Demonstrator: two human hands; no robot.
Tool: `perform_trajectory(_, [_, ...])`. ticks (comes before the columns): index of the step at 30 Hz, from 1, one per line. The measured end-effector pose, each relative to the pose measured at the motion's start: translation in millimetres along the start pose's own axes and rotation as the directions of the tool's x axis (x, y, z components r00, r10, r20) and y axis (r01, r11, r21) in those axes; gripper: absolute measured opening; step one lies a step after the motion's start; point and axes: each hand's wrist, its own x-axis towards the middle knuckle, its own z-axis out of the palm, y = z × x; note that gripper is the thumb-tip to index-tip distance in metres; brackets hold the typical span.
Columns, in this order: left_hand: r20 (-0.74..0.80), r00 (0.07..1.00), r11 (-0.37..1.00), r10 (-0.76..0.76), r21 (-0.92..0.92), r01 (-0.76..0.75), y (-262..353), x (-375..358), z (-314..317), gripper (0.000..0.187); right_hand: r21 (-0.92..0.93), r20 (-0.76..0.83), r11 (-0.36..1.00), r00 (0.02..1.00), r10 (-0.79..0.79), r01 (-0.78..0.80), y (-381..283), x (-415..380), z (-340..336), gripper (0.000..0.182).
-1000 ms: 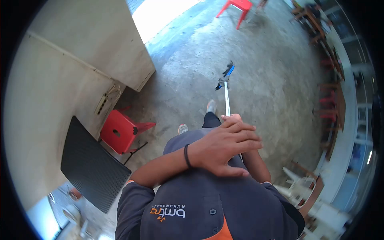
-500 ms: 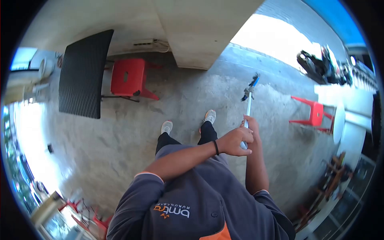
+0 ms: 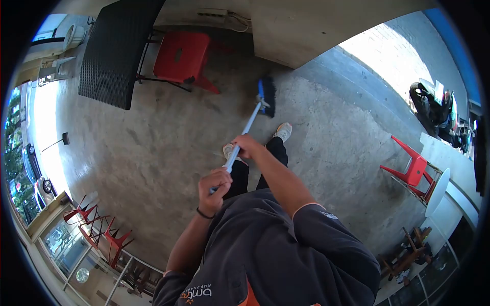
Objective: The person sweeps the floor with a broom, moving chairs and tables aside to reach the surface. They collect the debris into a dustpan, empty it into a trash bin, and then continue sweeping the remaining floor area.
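A broom (image 3: 251,121) slants across the floor in front of me. Its blue head with dark bristles (image 3: 266,97) is on the concrete, just ahead of my feet. My left hand (image 3: 214,189), with a black band at the wrist, is wrapped round the top end of the pale handle. Further down the handle my right hand (image 3: 247,146) grips it, above my left shoe (image 3: 230,151). My right shoe (image 3: 284,131) stands close to the bristles, apart from them.
A red stool (image 3: 182,55) stands beside a black woven table (image 3: 116,53) at upper left. Another red stool (image 3: 416,171) is by a round white table at right. A long-handled dustpan (image 3: 65,138) stands at left; more red stools (image 3: 116,239) are at lower left.
The broom head has swung from right to left, and its handle now slants the other way. Both hands have moved left with it, still gripping. My view has also turned.
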Motion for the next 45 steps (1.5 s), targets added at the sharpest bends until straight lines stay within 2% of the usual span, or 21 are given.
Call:
perform_trajectory(1, [-0.07,0.998,1.0,0.01,0.012,-0.009,9,-17,-21,0.012,-0.067,0.125,0.997,0.991,0.042,-0.034,28,16,31,0.015])
perform_trajectory(2, [-0.098,0.995,0.999,-0.004,0.05,0.009,18,-32,-35,0.014,-0.111,0.128,0.991,0.988,0.091,-0.077,35,-7,66,0.013])
perform_trajectory(4, [-0.16,0.987,0.992,-0.013,0.123,0.033,36,-56,-63,0.017,-0.178,0.274,0.973,0.942,0.194,-0.148,67,-2,113,0.013])
perform_trajectory(10, [0.015,0.986,0.986,0.164,0.008,-0.165,91,-110,-138,0.018,-0.134,0.262,0.988,0.959,0.109,-0.075,105,-86,183,0.012])
perform_trajectory(13, [0.108,0.954,0.956,0.28,-0.125,-0.266,92,-110,-154,0.019,-0.061,0.166,0.998,0.986,-0.011,0.021,99,-103,165,0.013])
perform_trajectory(14, [0.117,0.952,0.95,0.283,-0.173,-0.261,81,-106,-154,0.018,-0.022,0.101,0.997,0.993,-0.065,0.068,94,-98,151,0.013])
perform_trajectory(15, [0.128,0.953,0.95,0.273,-0.193,-0.246,68,-99,-151,0.017,-0.015,0.129,0.996,0.988,-0.089,0.092,80,-95,133,0.014])
perform_trajectory(17, [0.142,0.953,0.939,0.268,-0.261,-0.225,32,-80,-137,0.015,0.034,-0.064,0.988,0.987,-0.145,0.147,56,-72,89,0.014])
perform_trajectory(20, [0.1,0.964,0.927,0.246,-0.315,-0.204,-25,-46,-106,0.013,0.062,-0.183,0.965,0.953,-0.239,0.254,16,-50,45,0.014])
perform_trajectory(23, [-0.059,0.993,0.931,0.1,-0.347,-0.114,-63,-38,-90,0.013,-0.074,-0.15,0.98,0.969,-0.196,0.187,1,-12,27,0.014])
perform_trajectory(24, [-0.079,0.996,0.945,0.04,-0.321,-0.063,-67,-46,-99,0.013,-0.215,-0.161,0.965,0.969,-0.188,0.151,6,-3,37,0.015])
perform_trajectory(26, [-0.12,0.989,0.96,-0.082,-0.277,0.046,-67,-77,-126,0.012,-0.319,-0.055,0.947,0.998,0.014,-0.031,35,29,61,0.015])
perform_trajectory(28, [-0.209,0.977,0.99,0.048,-0.117,-0.074,-48,-114,-160,0.015,-0.318,0.031,0.943,0.993,0.118,-0.102,84,34,124,0.014])
perform_trajectory(29, [-0.227,0.971,0.996,0.07,-0.039,-0.081,-40,-135,-178,0.016,-0.364,0.193,0.913,0.945,0.265,-0.182,112,51,149,0.013])
perform_trajectory(30, [-0.238,0.966,0.995,0.096,0.042,-0.089,-31,-151,-196,0.016,-0.42,0.258,0.89,0.916,0.307,-0.18,142,79,164,0.015])
perform_trajectory(31, [-0.254,0.963,0.995,0.091,0.071,-0.075,-22,-161,-209,0.017,-0.456,0.201,0.861,0.917,0.345,-0.224,151,46,213,0.017])
perform_trajectory(33, [-0.291,0.953,0.99,0.084,0.132,-0.047,0,-180,-229,0.018,-0.442,0.333,0.88,0.878,0.343,-0.176,180,47,262,0.018])
perform_trajectory(36, [-0.306,0.944,0.983,0.12,0.169,-0.07,26,-197,-249,0.022,-0.473,0.333,0.875,0.898,0.288,-0.105,193,6,319,0.019])
perform_trajectory(42, [-0.213,0.937,0.954,0.277,-0.054,-0.295,68,-229,-273,0.029,-0.441,0.44,0.889,0.835,0.33,-0.119,192,-72,312,0.021])
perform_trajectory(44, [-0.248,0.938,0.94,0.242,-0.18,-0.29,64,-227,-265,0.031,-0.394,0.324,0.906,0.899,0.294,-0.154,185,-79,280,0.016])
perform_trajectory(45, [-0.26,0.939,0.926,0.223,-0.244,-0.288,60,-223,-258,0.032,-0.354,0.34,0.927,0.906,0.252,-0.125,183,-76,254,0.013])
